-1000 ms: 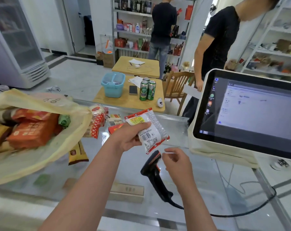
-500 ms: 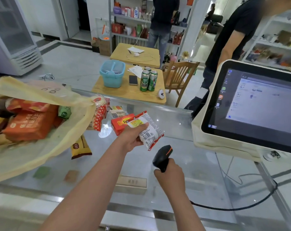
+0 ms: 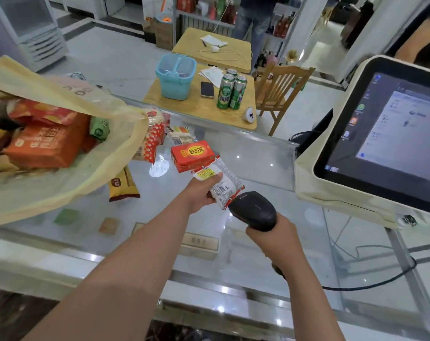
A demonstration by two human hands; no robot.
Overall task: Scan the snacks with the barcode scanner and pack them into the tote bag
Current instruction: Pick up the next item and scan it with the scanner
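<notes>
- Glass counter (image 3: 258, 153) carries a touchscreen register (image 3: 381, 134) and a stuffed tote bag (image 3: 61, 183).
- Left hand (image 3: 200, 194) grips a snack packet (image 3: 221, 185); right hand (image 3: 270, 233) clasps the barcode scanner (image 3: 254, 209).
- Wooden table (image 3: 204, 109) behind holds beer cans (image 3: 231, 91).

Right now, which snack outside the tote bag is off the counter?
The white red-edged packet in the left hand, by the scanner; the red box and yellow packet lie on the glass.

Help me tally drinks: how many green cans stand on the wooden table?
3 green cans: one front left, one front right, one behind them, beside the phone. More may hide behind.
</notes>
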